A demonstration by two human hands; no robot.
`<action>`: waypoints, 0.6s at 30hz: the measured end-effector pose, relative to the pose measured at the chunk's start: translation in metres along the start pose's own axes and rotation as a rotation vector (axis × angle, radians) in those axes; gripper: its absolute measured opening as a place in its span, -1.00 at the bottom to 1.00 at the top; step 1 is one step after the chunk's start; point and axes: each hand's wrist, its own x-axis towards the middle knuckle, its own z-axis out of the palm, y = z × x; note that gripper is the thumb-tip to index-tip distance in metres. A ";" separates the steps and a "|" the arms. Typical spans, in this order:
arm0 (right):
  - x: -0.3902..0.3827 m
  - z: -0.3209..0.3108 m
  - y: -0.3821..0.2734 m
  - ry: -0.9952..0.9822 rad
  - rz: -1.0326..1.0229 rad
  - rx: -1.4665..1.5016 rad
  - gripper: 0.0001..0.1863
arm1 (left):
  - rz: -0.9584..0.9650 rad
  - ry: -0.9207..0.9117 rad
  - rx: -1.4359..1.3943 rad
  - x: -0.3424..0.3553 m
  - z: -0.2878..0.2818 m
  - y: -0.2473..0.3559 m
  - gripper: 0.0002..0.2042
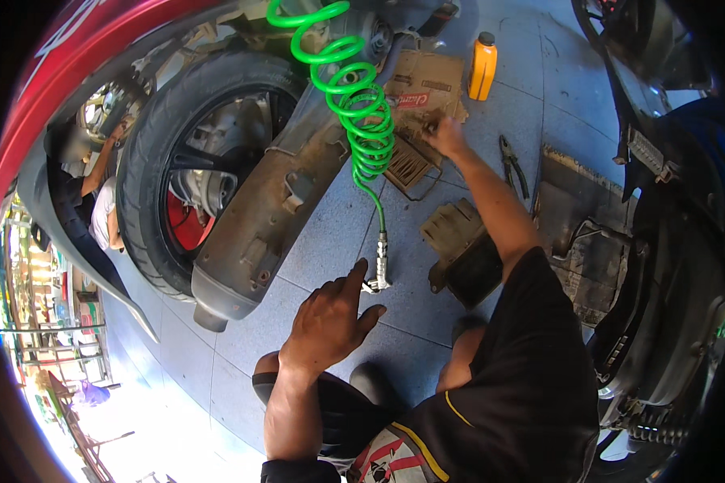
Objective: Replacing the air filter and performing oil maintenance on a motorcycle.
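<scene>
My left hand (328,320) is raised over the floor with its fingers stretched out and nothing in them. Just beyond its fingertips, a metal air blow gun (381,266) hangs or rests at the end of a green coiled air hose (368,133). Farther off, my right hand (446,137) reaches to the edge of a brown cardboard piece (431,76). Motion smears its fingers, so their grip is unclear. Beside it lies a dirty slatted, filter-like part (408,167). A dusty, dark box-shaped housing (463,251) sits below my right forearm.
To the left stand a motorbike wheel (149,161) and a rusty exhaust muffler (258,229). Pliers (513,167) and a yellow-orange bottle (482,68) are on the tiled floor (507,113). Another motorbike (660,282) lines the right side. Another person (97,181) is at far left.
</scene>
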 end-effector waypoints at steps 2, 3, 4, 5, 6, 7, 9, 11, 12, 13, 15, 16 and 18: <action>-0.012 0.024 0.026 -0.171 0.010 -0.114 -0.59 | 0.028 -0.003 0.005 0.005 0.001 0.004 -0.34; -0.011 0.030 0.027 -0.170 0.010 -0.116 -0.59 | 0.040 -0.004 0.010 0.006 0.001 0.008 -0.33; -0.009 0.037 0.027 -0.259 0.141 -0.203 -0.56 | 0.043 -0.004 0.008 0.007 0.000 0.012 -0.33; -0.005 0.042 0.028 -0.347 0.273 -0.292 -0.53 | 0.071 -0.019 0.009 0.007 -0.001 0.017 -0.32; -0.001 0.046 0.023 -0.349 0.274 -0.290 -0.53 | 0.091 -0.034 0.014 0.006 -0.003 0.020 -0.32; 0.005 0.047 0.020 -0.420 0.280 -0.301 -0.53 | 0.094 -0.039 0.009 0.005 -0.005 0.022 -0.31; 0.016 0.047 0.007 -0.492 0.290 -0.308 -0.52 | 0.104 -0.024 0.030 0.003 -0.008 0.020 -0.30; 0.020 0.038 -0.018 -0.621 0.278 -0.320 -0.49 | 0.115 -0.016 0.059 -0.001 -0.018 0.021 -0.30; 0.021 0.025 -0.019 -0.607 0.297 -0.335 -0.49 | 0.160 0.027 0.019 0.000 -0.025 0.025 -0.30; 0.015 0.015 -0.024 -0.445 0.277 -0.305 -0.47 | 0.189 0.063 -0.022 -0.005 -0.035 0.034 -0.29; 0.008 -0.008 -0.052 -0.269 0.311 -0.239 -0.45 | 0.180 0.107 -0.166 -0.023 -0.056 0.048 -0.32; 0.001 -0.027 -0.057 -0.259 0.331 -0.253 -0.45 | 0.202 0.092 -0.169 -0.036 -0.056 0.051 -0.32; -0.030 -0.068 -0.054 -0.142 0.490 -0.248 -0.51 | 0.093 0.052 -0.188 -0.069 -0.050 0.054 -0.38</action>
